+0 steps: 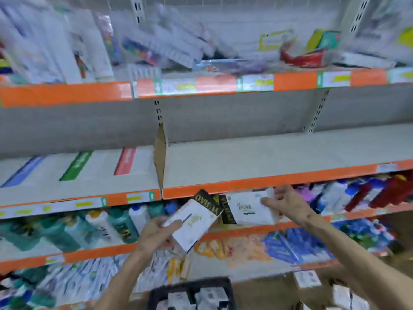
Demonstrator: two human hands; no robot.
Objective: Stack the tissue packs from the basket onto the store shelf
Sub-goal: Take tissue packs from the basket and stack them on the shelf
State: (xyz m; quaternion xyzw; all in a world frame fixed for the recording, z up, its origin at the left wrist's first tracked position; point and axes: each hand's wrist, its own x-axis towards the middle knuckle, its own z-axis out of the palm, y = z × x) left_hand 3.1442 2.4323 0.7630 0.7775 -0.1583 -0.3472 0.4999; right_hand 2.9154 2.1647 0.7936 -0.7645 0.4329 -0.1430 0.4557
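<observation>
My left hand (pixel 156 233) grips a white tissue pack (pixel 194 222) with a black end, tilted, just below the orange shelf edge. A second white tissue pack (pixel 250 209) is held by my right hand (pixel 288 203), thumb on its face, a little higher and to the right. Both packs hang in front of the lower shelves. The grey store shelf (pixel 268 159) above them is bare on its right section. At the bottom the black basket (pixel 192 287) holds several more white packs (pixel 210 296). The view is blurred.
A cardboard divider (pixel 159 159) stands upright on the shelf, with white boxes (pixel 93 166) lying flat to its left. Bottles (pixel 107 224) fill the shelf below, and boxed goods (pixel 156 41) crowd the top shelf. More white packs (pixel 344 296) lie at lower right.
</observation>
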